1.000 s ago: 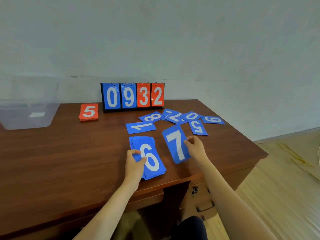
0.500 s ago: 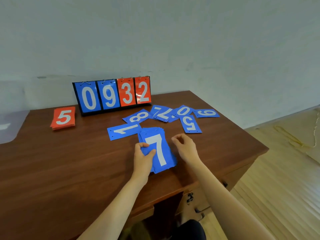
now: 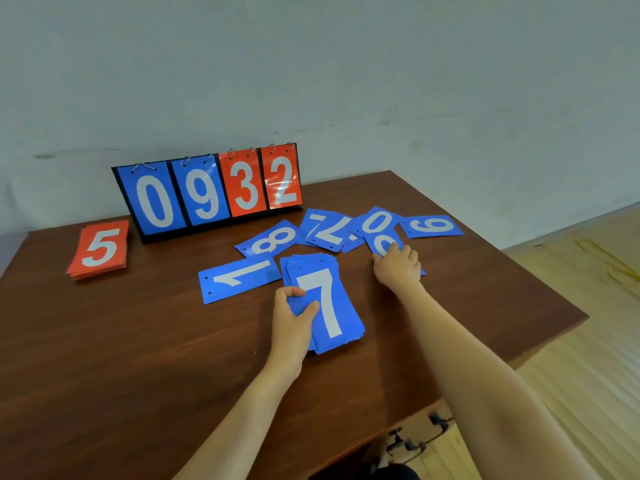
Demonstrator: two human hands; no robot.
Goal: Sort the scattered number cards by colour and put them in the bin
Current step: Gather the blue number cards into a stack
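L hand (image 3: 291, 323) pinches blue stack (image 3: 334, 317) at its near-left edge; R hand (image 3: 398, 268) covers loose blue card (image 3: 381, 241), grip unclear.

The blue stack (image 3: 325, 303), top card a white 7, lies flat at near centre. The red stack (image 3: 100, 249), top card 5, lies far left. Loose blue cards lie face up beyond the blue stack: card 1 (image 3: 239, 280), card 8 (image 3: 270, 239), card 7 (image 3: 325, 230), card 0 (image 3: 377, 221), and the rightmost card (image 3: 433, 226), which reads 6 or 9. Several overlap.
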